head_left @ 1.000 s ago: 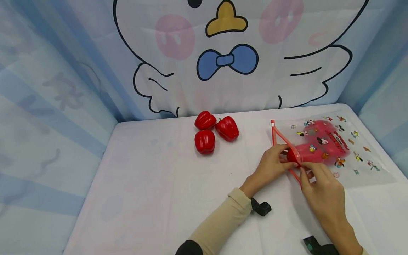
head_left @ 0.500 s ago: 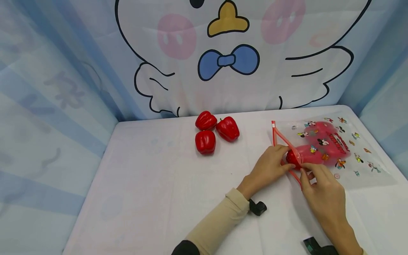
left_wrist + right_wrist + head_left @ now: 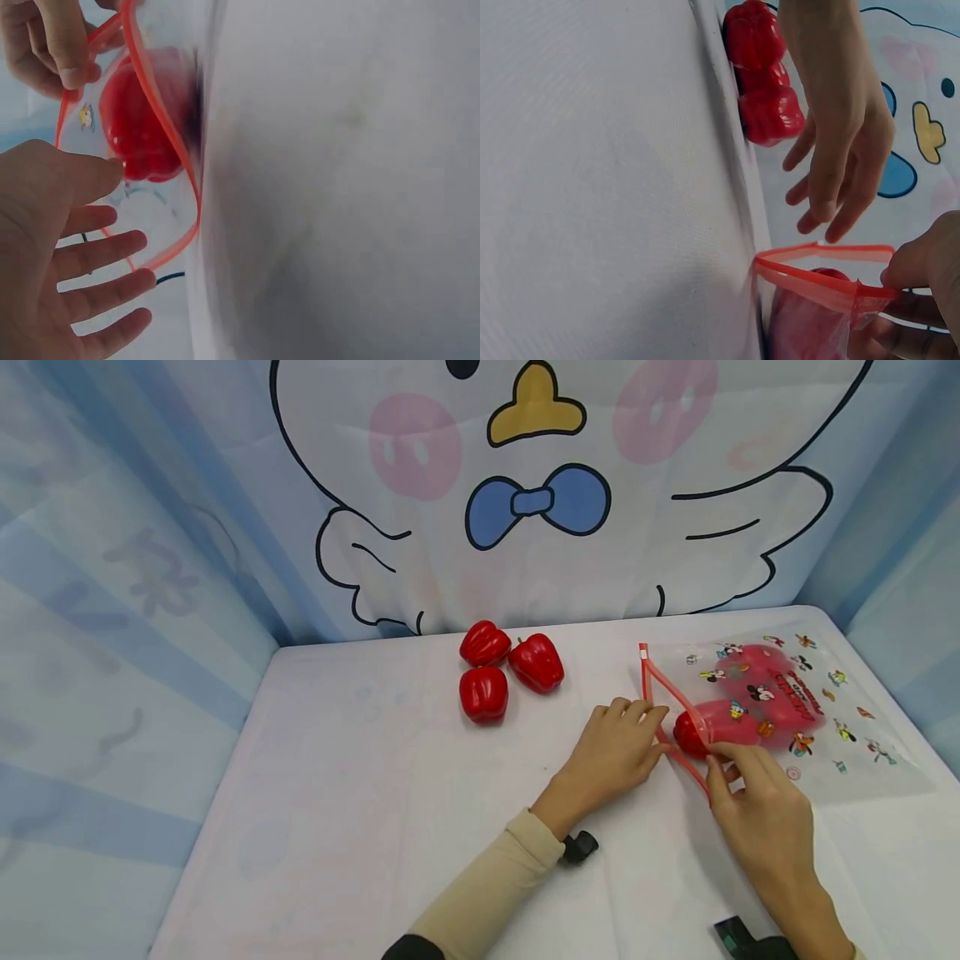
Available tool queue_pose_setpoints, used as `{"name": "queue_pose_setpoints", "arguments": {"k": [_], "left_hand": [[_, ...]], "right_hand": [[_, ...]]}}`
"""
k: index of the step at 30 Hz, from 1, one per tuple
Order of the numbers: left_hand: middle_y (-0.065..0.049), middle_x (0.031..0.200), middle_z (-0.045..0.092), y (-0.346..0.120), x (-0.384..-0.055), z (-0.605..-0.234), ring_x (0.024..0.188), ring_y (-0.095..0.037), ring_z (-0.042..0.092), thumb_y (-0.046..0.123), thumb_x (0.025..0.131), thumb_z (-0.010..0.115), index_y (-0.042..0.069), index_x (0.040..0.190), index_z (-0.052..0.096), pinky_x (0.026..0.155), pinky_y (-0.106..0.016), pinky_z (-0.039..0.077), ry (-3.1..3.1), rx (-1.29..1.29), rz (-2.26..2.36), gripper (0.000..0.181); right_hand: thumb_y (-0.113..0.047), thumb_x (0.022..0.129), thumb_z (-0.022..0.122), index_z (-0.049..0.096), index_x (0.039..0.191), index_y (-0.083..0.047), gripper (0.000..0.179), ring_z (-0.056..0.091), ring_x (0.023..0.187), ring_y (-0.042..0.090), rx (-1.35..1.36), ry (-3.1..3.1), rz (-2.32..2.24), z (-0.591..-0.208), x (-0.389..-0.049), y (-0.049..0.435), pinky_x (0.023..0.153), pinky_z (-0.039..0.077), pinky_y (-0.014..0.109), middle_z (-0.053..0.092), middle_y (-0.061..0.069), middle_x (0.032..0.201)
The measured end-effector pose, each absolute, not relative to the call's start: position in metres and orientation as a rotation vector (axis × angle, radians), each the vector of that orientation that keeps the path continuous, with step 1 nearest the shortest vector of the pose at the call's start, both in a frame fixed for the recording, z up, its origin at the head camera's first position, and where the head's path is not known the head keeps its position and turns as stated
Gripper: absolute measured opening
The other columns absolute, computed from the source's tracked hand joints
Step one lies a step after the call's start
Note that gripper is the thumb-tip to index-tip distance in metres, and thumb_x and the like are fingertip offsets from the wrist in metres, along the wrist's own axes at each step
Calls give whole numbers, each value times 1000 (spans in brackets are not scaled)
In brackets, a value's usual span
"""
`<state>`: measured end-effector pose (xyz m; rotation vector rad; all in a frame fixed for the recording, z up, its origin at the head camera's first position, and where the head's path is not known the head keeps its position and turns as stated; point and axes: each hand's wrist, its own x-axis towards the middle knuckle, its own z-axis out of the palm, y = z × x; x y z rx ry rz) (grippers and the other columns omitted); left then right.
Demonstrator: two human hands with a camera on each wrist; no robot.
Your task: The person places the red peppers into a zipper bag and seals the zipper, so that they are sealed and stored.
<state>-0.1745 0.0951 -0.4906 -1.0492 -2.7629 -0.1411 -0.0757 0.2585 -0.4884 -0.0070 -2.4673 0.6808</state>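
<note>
A clear zip bag (image 3: 855,752) with cartoon prints and a red zip edge (image 3: 154,97) lies on its side at the right of the table, its mouth gaping to the left. Inside, a red bell pepper (image 3: 687,735) sits just within the opening, with more red shapes behind it. My right hand (image 3: 768,802) pinches the near side of the zip edge between thumb and fingers. Just outside the mouth, my left hand (image 3: 611,747) holds nothing; in the left wrist view its fingers (image 3: 105,255) are spread and the thumb is near the pepper.
Three red bell peppers stand in a cluster toward the back: one at the rear (image 3: 485,643), one on the right (image 3: 536,662) and one in front (image 3: 483,695). A cartoon-printed curtain (image 3: 525,577) hangs behind the white table (image 3: 337,818).
My left hand has drawn back leftward out of the bag's mouth, its fingers off the pepper there. The right hand keeps its pinch on the bag's edge.
</note>
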Motion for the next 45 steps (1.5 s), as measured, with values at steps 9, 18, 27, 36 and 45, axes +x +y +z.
{"name": "queue_pose_setpoints", "arguments": {"k": [9,18,27,36,45], "left_hand": [[6,143,62,70,-172,-489,132,-16,56,49,106,53,24,151,49,108,-37,49,-2791,-915,-17,52],[2,140,64,40,-176,-486,129,-20,57,44,103,59,21,148,55,107,-39,50,-2742,-745,41,51],[-3,134,66,9,-187,-483,125,-23,60,39,99,68,16,143,60,104,-41,53,-2708,-600,-102,50],[-6,137,65,-16,-196,-475,127,-27,58,36,95,75,14,143,58,107,-45,51,-2713,-465,-179,56],[-7,140,60,-35,-201,-474,132,-28,52,33,95,74,13,144,57,111,-49,49,-2745,-358,-237,56]], "right_hand": [[-1,84,84,72,118,-2,36,63,79,28,-24,-2480,677,-489,-76,258,70,26,-7,72,19,103],[-1,83,84,71,119,-2,39,64,80,29,-43,-2496,680,-488,-75,257,72,25,-8,72,19,105],[-1,82,85,71,119,-1,40,64,80,30,-45,-2499,684,-488,-76,258,73,25,-7,72,20,106],[-1,83,84,71,118,-1,38,64,79,29,-35,-2496,676,-487,-76,258,74,24,-8,72,19,105],[0,83,83,71,119,-1,38,64,79,30,-18,-2484,682,-488,-75,256,76,22,-9,72,20,105]]}}
